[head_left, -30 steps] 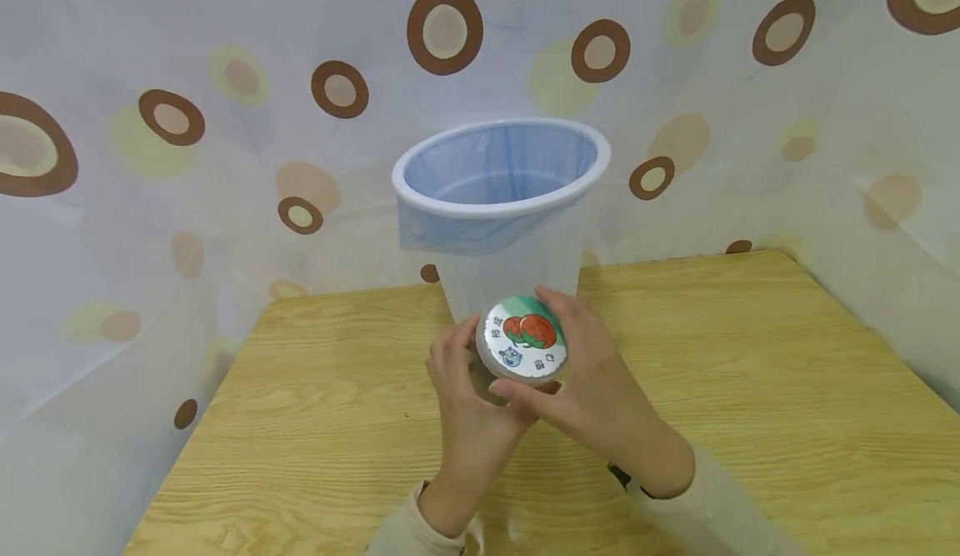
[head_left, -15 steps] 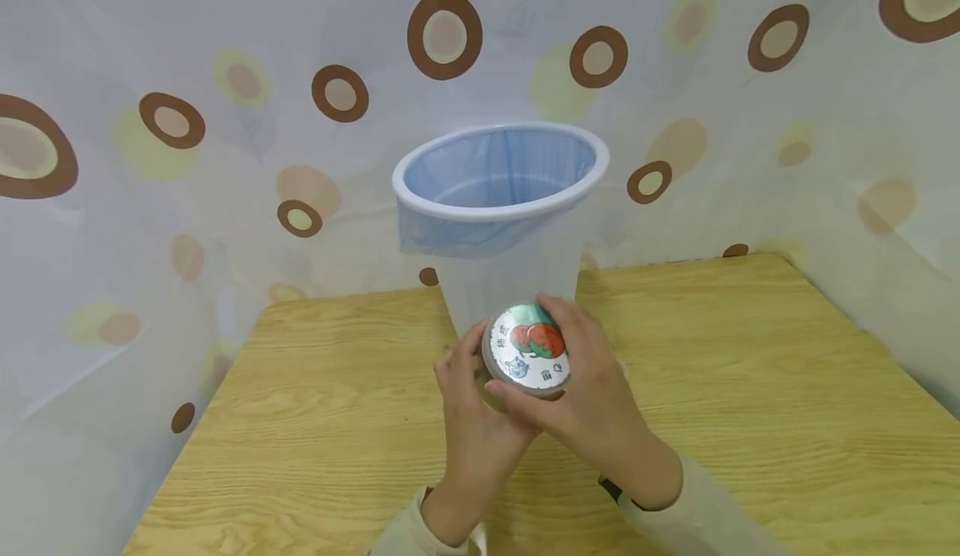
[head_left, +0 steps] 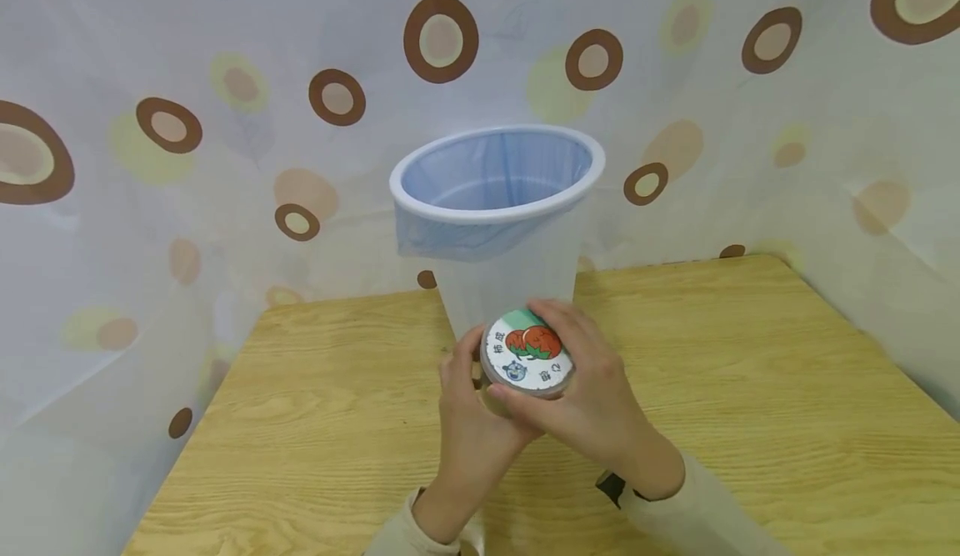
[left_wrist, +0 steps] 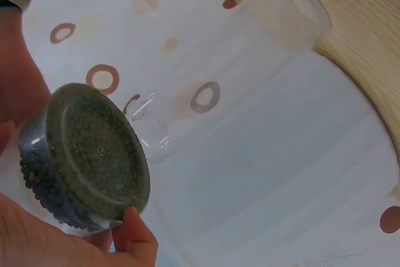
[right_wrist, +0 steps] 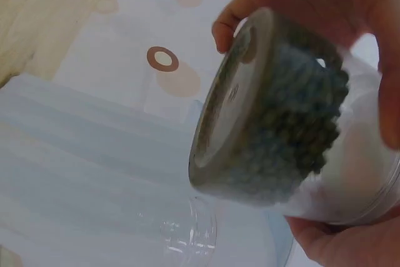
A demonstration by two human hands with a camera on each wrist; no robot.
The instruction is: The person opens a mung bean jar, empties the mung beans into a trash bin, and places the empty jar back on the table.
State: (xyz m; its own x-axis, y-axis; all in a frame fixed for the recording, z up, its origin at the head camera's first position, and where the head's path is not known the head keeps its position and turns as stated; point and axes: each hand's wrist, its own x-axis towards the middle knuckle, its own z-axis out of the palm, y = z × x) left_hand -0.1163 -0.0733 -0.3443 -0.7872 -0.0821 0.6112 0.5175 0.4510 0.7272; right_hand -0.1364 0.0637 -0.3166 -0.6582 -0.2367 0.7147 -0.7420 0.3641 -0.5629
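In the head view a round jar's lid (head_left: 527, 353), white and green with red fruit printed on it, faces up towards me. My right hand (head_left: 588, 381) grips it, with the thumb on the near rim and fingers on the far right rim. My left hand (head_left: 480, 414) holds the jar from the left and beneath, fingers curled around its side. The wrist views show the clear jar (left_wrist: 94, 154) tilted, its base turned towards the cameras. Small dark green pellets (right_wrist: 294, 117) lie bunched inside it. The hands hide most of the jar's body in the head view.
Behind the hands stands a tall whitish bin (head_left: 510, 268) lined with a bluish bag (head_left: 457, 239). A clear cylindrical container (left_wrist: 269, 17) shows in front of the bin in the wrist views. All stand on a wood-grain table (head_left: 322, 398) backed by a patterned cloth (head_left: 247, 22).
Both hands and the jar have sunk a little and shifted slightly right since a second ago. The grip looks the same, and the bin barely shifts in view.
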